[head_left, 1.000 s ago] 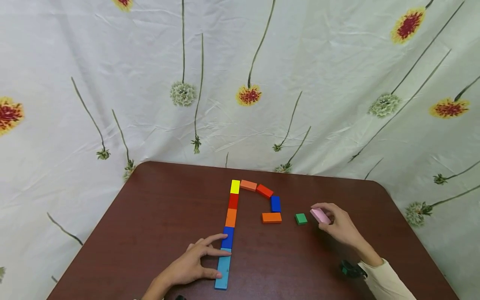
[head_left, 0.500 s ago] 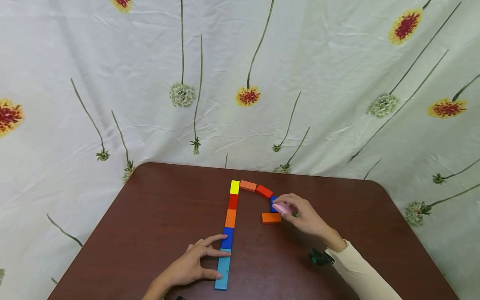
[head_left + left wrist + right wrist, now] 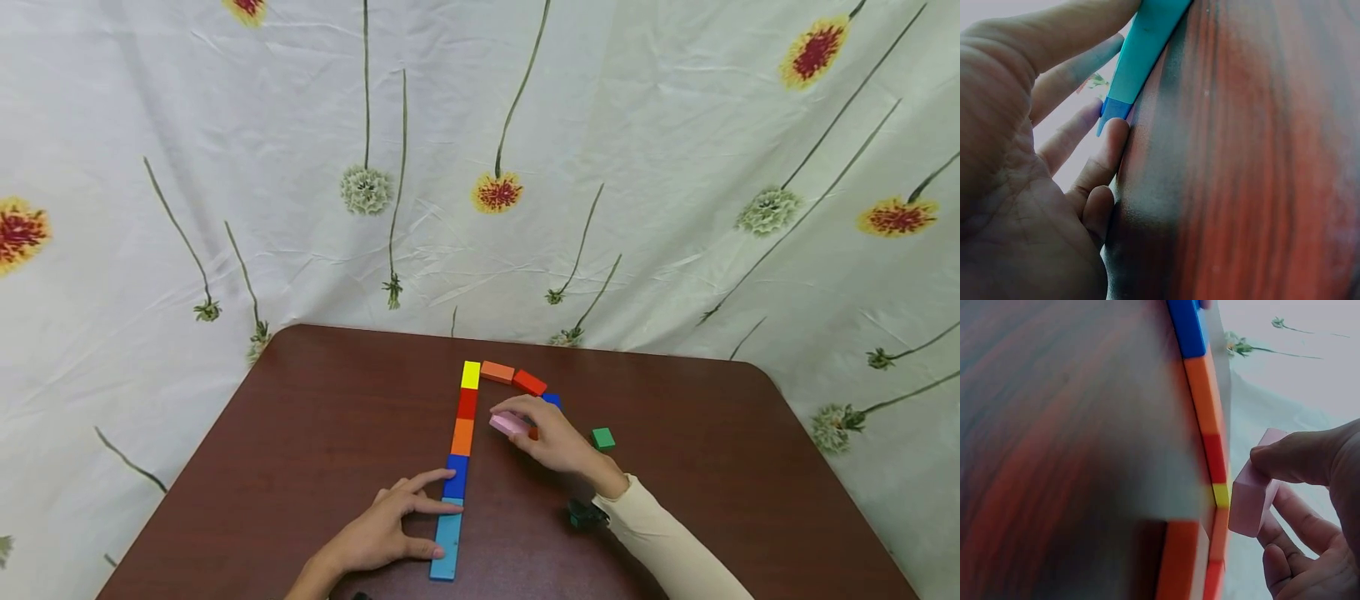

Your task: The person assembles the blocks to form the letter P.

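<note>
My right hand [image 3: 558, 440] pinches a pink block [image 3: 508, 422] between thumb and fingers, held above the table to the right of a straight row of coloured blocks. In the right wrist view, the pink block [image 3: 1250, 497] is tilted. My left hand [image 3: 378, 527] lies at the near end of the row, its fingers extended. Thumb and one fingertip touch the light blue block [image 3: 446, 546], and another fingertip reaches the dark blue block [image 3: 455, 477]. Beyond these run an orange block [image 3: 462, 437], a red block [image 3: 467, 404] and a yellow block [image 3: 470, 375].
From the yellow end, a salmon block [image 3: 497, 372], a slanted red block [image 3: 530, 382] and a blue block [image 3: 552, 400] curve rightward. An orange block [image 3: 1177, 559] is mostly hidden behind my right hand in the head view. A green block [image 3: 603, 438] lies farther right on the brown table [image 3: 697, 450].
My right hand has carried the pink block leftward, past the green block and over the orange one, towards the row. The left hand has stayed in place.
</note>
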A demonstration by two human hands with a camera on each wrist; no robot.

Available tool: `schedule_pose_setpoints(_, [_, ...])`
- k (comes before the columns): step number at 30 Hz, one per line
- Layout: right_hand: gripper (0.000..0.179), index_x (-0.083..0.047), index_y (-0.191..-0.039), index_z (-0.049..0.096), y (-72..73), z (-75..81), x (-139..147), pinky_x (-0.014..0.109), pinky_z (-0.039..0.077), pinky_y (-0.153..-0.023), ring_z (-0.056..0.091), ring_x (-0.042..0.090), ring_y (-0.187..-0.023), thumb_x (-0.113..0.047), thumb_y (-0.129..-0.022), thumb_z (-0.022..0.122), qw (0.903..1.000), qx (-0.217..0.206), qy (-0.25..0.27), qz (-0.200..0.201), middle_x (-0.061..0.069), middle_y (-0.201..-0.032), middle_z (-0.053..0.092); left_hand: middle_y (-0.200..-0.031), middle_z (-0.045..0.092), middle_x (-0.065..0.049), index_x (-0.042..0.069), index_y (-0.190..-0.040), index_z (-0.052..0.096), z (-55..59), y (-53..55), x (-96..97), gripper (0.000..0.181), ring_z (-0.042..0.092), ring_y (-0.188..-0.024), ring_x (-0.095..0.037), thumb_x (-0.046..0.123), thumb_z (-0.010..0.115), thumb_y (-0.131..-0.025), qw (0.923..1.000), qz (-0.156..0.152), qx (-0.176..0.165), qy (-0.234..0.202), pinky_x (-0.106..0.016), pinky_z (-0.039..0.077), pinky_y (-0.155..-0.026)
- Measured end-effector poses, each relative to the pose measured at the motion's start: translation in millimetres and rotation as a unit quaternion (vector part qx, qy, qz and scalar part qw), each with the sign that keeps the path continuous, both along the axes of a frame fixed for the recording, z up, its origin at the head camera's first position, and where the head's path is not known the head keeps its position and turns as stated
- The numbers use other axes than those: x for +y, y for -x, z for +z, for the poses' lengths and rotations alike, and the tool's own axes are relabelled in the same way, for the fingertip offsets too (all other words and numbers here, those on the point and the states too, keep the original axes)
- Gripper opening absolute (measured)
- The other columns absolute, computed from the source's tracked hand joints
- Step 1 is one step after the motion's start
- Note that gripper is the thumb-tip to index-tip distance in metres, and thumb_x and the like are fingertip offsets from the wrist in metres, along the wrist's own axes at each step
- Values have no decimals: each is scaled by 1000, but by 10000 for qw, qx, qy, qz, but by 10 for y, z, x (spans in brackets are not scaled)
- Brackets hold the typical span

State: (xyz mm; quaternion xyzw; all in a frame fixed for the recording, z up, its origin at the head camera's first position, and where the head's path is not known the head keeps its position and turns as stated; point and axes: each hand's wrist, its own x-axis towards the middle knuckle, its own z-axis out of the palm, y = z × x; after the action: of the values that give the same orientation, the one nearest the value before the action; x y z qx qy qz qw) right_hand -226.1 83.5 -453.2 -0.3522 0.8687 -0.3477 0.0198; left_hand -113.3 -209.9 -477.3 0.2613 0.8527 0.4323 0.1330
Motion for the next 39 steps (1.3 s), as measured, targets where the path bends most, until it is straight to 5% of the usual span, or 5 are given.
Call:
schedule_pose_setpoints(23, [44, -9, -133, 62, 51, -153, -71, 40, 52, -91, 61, 20, -106, -13, -91, 74, 9983, -255, -476, -205, 6, -127, 66, -155, 43, 3, 36, -127, 70, 16, -2, 2, 47, 38, -135, -37, 50, 77, -83, 9999, -10, -109, 76, -60, 26, -97])
schedule_pose_setpoints(30, [53, -12, -129, 63, 6, -140, 83, 55, 35, -100, 61, 22, -111, -26, -83, 84, 9964, -158, -399, -728, 3, -119, 69, -155, 44, 2, 35, -127, 70, 23, 3, 5, 48, 38, -135, -37, 50, 77, -82, 10000, -11, -51, 46, -62, 25, -96])
schedule_pose_setpoints(39, [51, -10, -124, 64, 19, -160, 192, 50, 34, -93, 58, 22, -104, -23, -80, 86, 9964, 80, -476, -693, 0, -104, 70, -155, 44, 1, 35, -127, 70, 8, 6, 7, 48, 36, -137, -40, 48, 79, -82, 9999, 14, -138, -25, -71, 20, -99])
